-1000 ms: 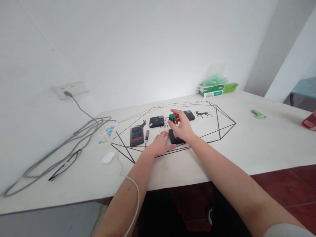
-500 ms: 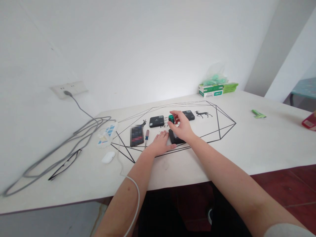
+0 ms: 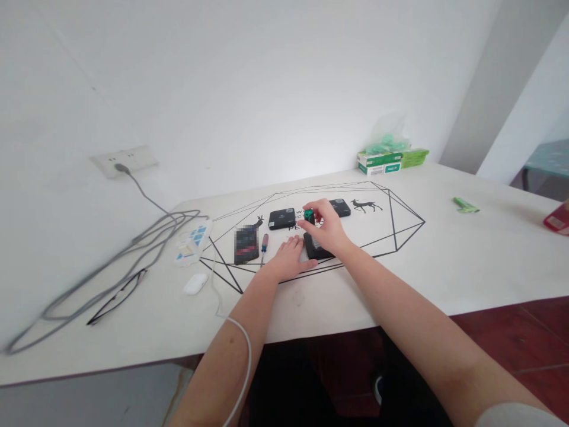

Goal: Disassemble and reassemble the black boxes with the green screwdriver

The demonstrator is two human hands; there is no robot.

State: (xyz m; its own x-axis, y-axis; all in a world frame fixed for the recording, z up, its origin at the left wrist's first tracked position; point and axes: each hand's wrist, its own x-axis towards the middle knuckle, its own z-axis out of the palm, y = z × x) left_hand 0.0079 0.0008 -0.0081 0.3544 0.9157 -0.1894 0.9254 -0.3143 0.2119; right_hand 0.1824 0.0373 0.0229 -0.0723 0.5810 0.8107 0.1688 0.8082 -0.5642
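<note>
My right hand [image 3: 328, 228] is curled around a small object with a green top and dark sides [image 3: 309, 216], its thumb and fingers on either side. The hand covers much of this object, so its kind is unclear. My left hand [image 3: 290, 258] lies on the table with fingers stretched out. Between the hands is a flat black device [image 3: 316, 247] with a label, partly under my right hand. Behind my left hand sits a black square box [image 3: 282, 219]; another black box [image 3: 340, 207] shows beyond my right hand. A screwdriver [image 3: 265, 243] lies left of my left hand.
At left are a blurred-out dark phone-like item [image 3: 246, 244], a clear parts case [image 3: 194, 242], a white earbud case [image 3: 195, 283], glasses [image 3: 118, 296] and a looped grey cable [image 3: 66, 299]. Green-and-white boxes [image 3: 380, 163] stand by the wall. A green wrapper [image 3: 466, 205] lies right.
The fingers of my right hand have shifted slightly left around the green-topped object, which appears a little turned. My left hand stays in place.
</note>
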